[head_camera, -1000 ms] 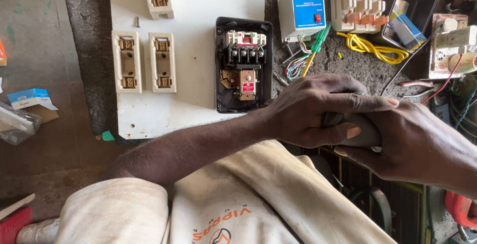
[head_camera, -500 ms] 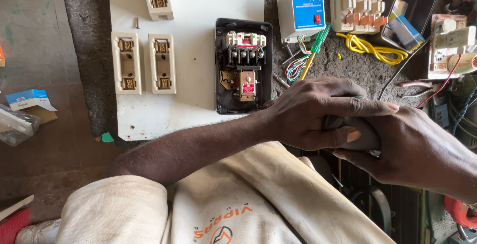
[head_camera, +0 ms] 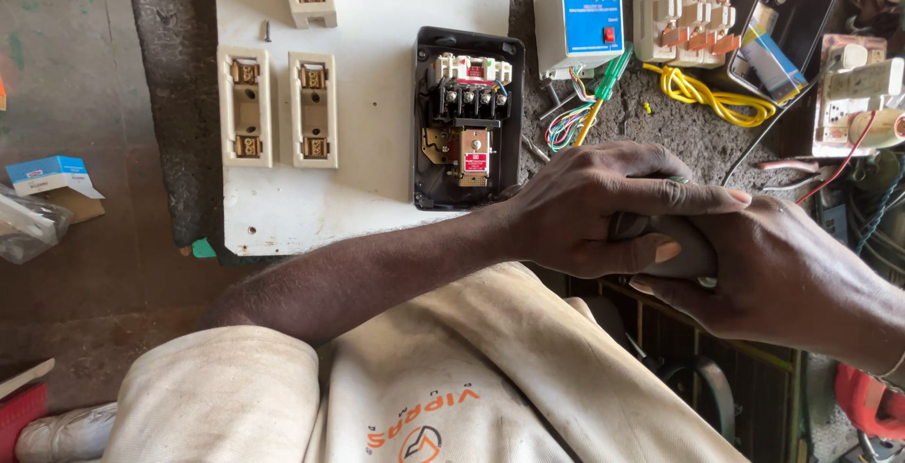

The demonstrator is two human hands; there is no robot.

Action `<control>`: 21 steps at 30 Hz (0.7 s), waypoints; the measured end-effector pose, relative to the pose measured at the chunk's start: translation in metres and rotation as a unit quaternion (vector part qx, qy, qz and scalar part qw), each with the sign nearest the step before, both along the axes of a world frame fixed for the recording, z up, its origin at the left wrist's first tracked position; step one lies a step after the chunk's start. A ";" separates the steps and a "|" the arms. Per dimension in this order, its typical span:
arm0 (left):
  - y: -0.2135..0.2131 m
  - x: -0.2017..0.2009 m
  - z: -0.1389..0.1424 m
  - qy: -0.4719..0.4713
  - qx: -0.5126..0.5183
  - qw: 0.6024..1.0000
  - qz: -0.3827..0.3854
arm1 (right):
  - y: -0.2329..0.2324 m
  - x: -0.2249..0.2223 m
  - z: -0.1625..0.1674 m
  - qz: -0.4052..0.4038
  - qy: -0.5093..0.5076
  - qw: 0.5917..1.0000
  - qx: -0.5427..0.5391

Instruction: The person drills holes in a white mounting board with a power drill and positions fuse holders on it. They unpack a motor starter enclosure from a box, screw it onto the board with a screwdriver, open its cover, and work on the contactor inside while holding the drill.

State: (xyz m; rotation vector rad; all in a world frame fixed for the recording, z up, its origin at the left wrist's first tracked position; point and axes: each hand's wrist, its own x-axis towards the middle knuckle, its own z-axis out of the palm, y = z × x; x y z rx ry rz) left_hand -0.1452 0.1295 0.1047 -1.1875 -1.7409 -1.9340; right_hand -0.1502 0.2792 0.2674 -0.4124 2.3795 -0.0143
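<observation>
My left hand [head_camera: 603, 206] reaches across my body and wraps over a dark grey handle-like object [head_camera: 674, 248] at the bench's front edge. My right hand [head_camera: 773, 279] grips the same object from the right and below; the two hands overlap and hide most of it. Just beyond my left hand, an open black starter box [head_camera: 468, 116] with terminals and a red-labelled part lies on a white board [head_camera: 377, 10]. A green-handled screwdriver [head_camera: 603, 90] lies beside a bundle of coloured wires [head_camera: 566, 124].
Three cream fuse carriers [head_camera: 247, 105] are fixed to the white board. A blue-faced module [head_camera: 580, 24], a cream switch block with copper blades [head_camera: 683, 10], yellow wire [head_camera: 702, 95] and an open black box [head_camera: 782, 29] lie at the back. A small blue carton [head_camera: 52, 175] is on the floor at left.
Both hands stay clasped on the dark object. My left thumb has shifted slightly along it; nothing else has moved.
</observation>
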 end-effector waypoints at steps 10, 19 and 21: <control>-0.002 -0.001 -0.001 -0.011 0.003 1.000 0.005 | -0.013 -0.004 0.006 0.010 0.003 0.998 0.054; -0.001 0.001 -0.003 -0.002 -0.003 1.000 0.016 | -0.007 -0.005 0.001 0.035 0.017 0.998 0.049; -0.002 0.002 -0.006 -0.013 -0.016 1.000 0.019 | -0.004 -0.007 -0.003 0.054 0.018 0.997 0.060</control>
